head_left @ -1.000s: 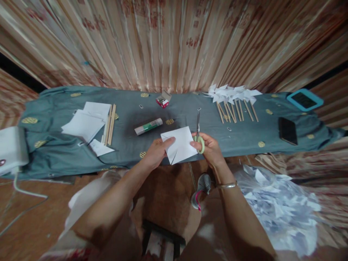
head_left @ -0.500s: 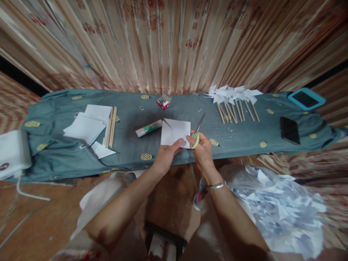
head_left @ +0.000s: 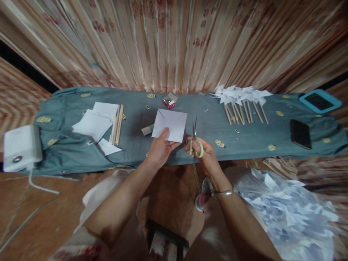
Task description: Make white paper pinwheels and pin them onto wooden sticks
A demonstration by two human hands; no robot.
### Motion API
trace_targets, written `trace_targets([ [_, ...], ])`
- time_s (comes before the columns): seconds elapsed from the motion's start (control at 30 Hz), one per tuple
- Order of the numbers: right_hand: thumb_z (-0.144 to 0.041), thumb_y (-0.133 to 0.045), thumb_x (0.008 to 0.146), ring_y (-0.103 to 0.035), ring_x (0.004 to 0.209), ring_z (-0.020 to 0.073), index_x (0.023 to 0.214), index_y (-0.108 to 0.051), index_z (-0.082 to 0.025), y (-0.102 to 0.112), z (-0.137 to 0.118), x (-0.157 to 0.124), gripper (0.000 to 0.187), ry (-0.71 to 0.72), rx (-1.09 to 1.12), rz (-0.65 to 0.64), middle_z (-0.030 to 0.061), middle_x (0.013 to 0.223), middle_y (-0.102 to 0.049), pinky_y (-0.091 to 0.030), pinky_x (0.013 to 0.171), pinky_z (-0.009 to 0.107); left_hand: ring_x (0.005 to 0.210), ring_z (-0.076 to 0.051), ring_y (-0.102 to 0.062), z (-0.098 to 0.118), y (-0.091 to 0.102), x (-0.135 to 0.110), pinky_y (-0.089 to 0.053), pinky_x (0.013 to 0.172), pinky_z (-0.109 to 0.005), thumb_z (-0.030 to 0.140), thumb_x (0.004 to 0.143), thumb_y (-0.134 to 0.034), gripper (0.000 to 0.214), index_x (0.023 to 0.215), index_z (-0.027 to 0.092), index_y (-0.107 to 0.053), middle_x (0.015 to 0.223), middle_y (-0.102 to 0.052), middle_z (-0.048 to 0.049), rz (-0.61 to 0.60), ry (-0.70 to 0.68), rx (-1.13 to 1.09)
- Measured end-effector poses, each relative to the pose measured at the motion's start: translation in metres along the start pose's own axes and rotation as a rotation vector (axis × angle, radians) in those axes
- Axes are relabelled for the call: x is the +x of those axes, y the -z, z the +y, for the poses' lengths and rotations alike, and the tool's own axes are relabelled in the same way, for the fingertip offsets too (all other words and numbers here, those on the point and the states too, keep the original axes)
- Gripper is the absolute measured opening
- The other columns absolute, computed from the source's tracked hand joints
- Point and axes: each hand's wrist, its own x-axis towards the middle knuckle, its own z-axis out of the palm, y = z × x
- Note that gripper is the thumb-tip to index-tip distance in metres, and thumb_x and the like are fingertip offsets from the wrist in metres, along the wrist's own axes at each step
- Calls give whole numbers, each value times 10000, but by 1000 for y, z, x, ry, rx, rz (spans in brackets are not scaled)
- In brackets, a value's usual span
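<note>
A square sheet of white paper (head_left: 172,122) with slits or creases at its two far corners is pinched in my left hand (head_left: 160,148), thumb on top. My right hand (head_left: 203,154) grips green-handled scissors (head_left: 195,132), blades pointing away from me and apart from the paper. Partly hidden behind the sheet lies a glue stick (head_left: 146,130). Just beyond the paper stands a small open red box (head_left: 169,102) with tiny metallic pieces in it.
Left on the cloth-covered table (head_left: 136,152) are paper sheets (head_left: 94,125), wooden sticks (head_left: 119,125) and a white device (head_left: 23,148). Rightward lie paper pinwheels on sticks (head_left: 241,96), a phone (head_left: 300,134) and a blue-framed tablet (head_left: 319,101). A bag of paper pieces (head_left: 293,210) sits below.
The paper has turned and a second corner mark now shows. My right hand has come off the sheet, and the scissors now point forward in its fingers. The view shifted slightly.
</note>
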Motion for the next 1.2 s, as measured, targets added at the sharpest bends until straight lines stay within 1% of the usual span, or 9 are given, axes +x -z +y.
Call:
trace_targets([
  [0.1, -594, -783, 642, -592, 595, 103, 947, -698, -202, 7, 1, -8, 504, -40, -65, -177, 4, 722, -695, -423, 508, 208, 841, -237, -730, 9, 4, 2, -517, 947, -477, 239, 943, -487, 309, 1202, 105, -590, 948, -741, -123, -1, 8, -4],
  [0.2, -591, -783, 652, -600, 605, 105, 983, -711, -192, 9, 1, -17, 524, -84, -102, -348, 19, 746, -703, -437, 528, 213, 863, -250, -731, 13, 6, 2, -514, 951, -482, 240, 952, -463, 324, 1212, 91, -584, 937, -742, -142, 13, 13, 3],
  [0.3, -571, -804, 633, -601, 598, 106, 973, -729, -186, 7, 0, -22, 519, -122, -95, -426, 15, 723, -694, -455, 541, 222, 860, -261, -734, 13, 6, 0, -533, 929, -471, 240, 948, -467, 320, 1194, 79, -591, 939, -741, -157, 7, 25, 13],
  [0.47, -539, -826, 614, -589, 567, 101, 911, -752, -193, 3, -1, -23, 463, -163, -77, -413, 0, 665, -680, -482, 551, 228, 829, -246, -740, 11, 5, -4, -555, 905, -458, 231, 943, -473, 308, 1198, 97, -583, 929, -748, -133, -32, 36, 7],
  [0.6, -534, -834, 599, -581, 549, 101, 899, -761, -199, 3, -1, -22, 455, -165, -82, -384, -2, 647, -677, -470, 522, 221, 851, -260, -738, 10, 4, -4, -555, 910, -482, 221, 933, -482, 305, 1189, 88, -582, 925, -747, -138, -43, 43, 13],
  [0.77, -551, -831, 596, -560, 545, 90, 890, -761, -193, 4, 2, -23, 469, -165, -90, -381, -8, 627, -653, -451, 517, 206, 866, -267, -735, 8, 4, -5, -563, 899, -477, 193, 918, -493, 288, 1170, 97, -593, 924, -744, -130, -34, 22, 24],
  [0.9, -551, -831, 594, -551, 550, 90, 914, -757, -195, 5, 4, -22, 484, -155, -100, -382, -13, 633, -643, -453, 527, 211, 842, -272, -737, 7, 5, -5, -562, 895, -499, 180, 909, -500, 295, 1173, 85, -591, 937, -741, -143, -32, 11, 25],
  [1.03, -537, -828, 608, -547, 556, 91, 928, -758, -192, 6, 4, -22, 476, -152, -128, -386, -12, 637, -641, -444, 524, 209, 840, -270, -737, 7, 4, -4, -566, 894, -491, 182, 914, -496, 278, 1155, 85, -594, 892, -743, -133, -26, 10, 28],
  [1.2, -538, -832, 597, -523, 531, 84, 906, -762, -194, 5, 3, -22, 467, -133, -125, -376, -18, 617, -626, -423, 496, 201, 839, -276, -739, 6, 3, -5, -565, 892, -499, 181, 910, -501, 265, 1136, 88, -602, 886, -744, -134, -26, 10, 28],
])
